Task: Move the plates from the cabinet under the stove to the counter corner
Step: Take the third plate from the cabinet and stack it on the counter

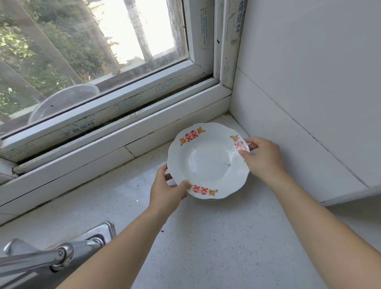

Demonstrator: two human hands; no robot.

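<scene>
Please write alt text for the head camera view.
Both hands hold a white plate with red motifs by its rim, left hand near, right hand far, at the counter corner beside a window. A faucet shows lower left.

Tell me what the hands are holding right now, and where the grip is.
The plate, by its rim: left hand at the near-left edge, right hand at the far-right edge.

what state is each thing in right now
plate: upright, held by both hands at the counter corner; whether it rests on the counter, cannot tell
left hand: gripping the plate's near-left rim
right hand: gripping the far-right rim
window: closed
faucet: no water running
</scene>
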